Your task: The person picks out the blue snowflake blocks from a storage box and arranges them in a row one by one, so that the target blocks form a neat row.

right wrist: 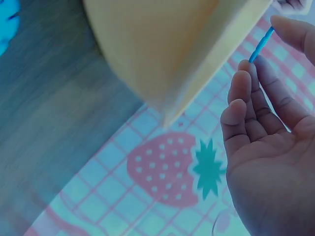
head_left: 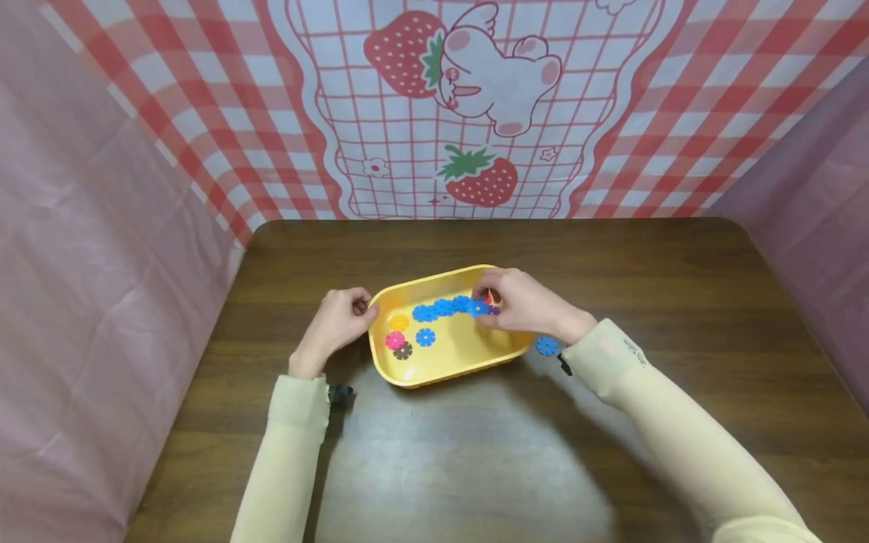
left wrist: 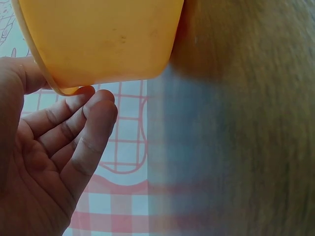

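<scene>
A yellow plastic basket (head_left: 434, 369) stands at the middle of the table. My left hand (head_left: 337, 326) pinches its left rim, thumb over the edge and fingertips against the outside, as the left wrist view (left wrist: 64, 142) shows. My right hand (head_left: 523, 302) is over the basket's right end. Between thumb and fingertip it pinches a blue notched disc (right wrist: 261, 45), seen edge-on in the right wrist view. A row of overlapping blue notched discs (head_left: 444, 306) runs left from those fingers inside the basket. Red and purple pieces show partly behind the right fingers.
At the basket's left end lie a yellow disc (head_left: 399, 323), a pink disc (head_left: 394, 341), a dark brown disc (head_left: 403, 351) and a single blue disc (head_left: 425, 337). Another blue disc (head_left: 546, 346) lies on the table (head_left: 448, 467) beside the right wrist. A strawberry-print cloth (head_left: 434, 173) hangs behind.
</scene>
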### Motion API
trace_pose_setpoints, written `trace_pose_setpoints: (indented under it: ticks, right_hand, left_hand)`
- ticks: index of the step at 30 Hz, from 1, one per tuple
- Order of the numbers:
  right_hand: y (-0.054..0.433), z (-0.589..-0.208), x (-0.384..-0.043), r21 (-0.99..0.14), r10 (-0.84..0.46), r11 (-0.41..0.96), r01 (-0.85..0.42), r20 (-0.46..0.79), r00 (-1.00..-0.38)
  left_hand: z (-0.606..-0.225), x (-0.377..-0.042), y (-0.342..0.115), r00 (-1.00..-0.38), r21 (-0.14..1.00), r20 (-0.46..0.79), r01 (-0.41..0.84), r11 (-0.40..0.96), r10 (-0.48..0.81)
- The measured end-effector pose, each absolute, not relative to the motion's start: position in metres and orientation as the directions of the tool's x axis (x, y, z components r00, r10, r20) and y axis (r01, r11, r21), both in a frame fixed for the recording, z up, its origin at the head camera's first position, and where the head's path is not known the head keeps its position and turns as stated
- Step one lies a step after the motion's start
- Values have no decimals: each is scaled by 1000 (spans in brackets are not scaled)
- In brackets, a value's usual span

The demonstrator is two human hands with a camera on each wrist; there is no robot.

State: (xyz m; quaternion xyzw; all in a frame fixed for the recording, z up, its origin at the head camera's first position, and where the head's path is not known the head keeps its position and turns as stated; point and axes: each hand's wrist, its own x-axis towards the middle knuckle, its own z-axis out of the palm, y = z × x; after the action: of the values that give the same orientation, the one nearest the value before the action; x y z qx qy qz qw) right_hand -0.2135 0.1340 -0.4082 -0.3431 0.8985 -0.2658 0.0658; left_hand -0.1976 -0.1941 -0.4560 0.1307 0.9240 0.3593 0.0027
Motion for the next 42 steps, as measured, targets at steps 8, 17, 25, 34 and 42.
trace_pose_setpoints:
  ticks: [8,17,25,34,42]
  right_hand:
    - [184,-400,-200,-517,-588,634,-575,161,-793]
    - [241,-419,-186,-505,-538,631,-588,261,-801]
    - [263,-456,-175,-515,-521,655,-552,221,-825]
    - [269,-474,-171,-521,-523,666,-534,184,-832]
    - [270,-478,-171,-519,-510,701,-488,112,-853]
  left_hand:
    - [-458,-196,-196,-971,672,67,215,709,231]
    - [-457,-200,-196,-964,666,98,247,704,246]
    - [-456,-199,-195,-965,667,86,241,705,249]
    - [-457,-199,-195,-966,667,80,234,707,245]
    - [-456,-198,-195,-963,666,95,250,703,252]
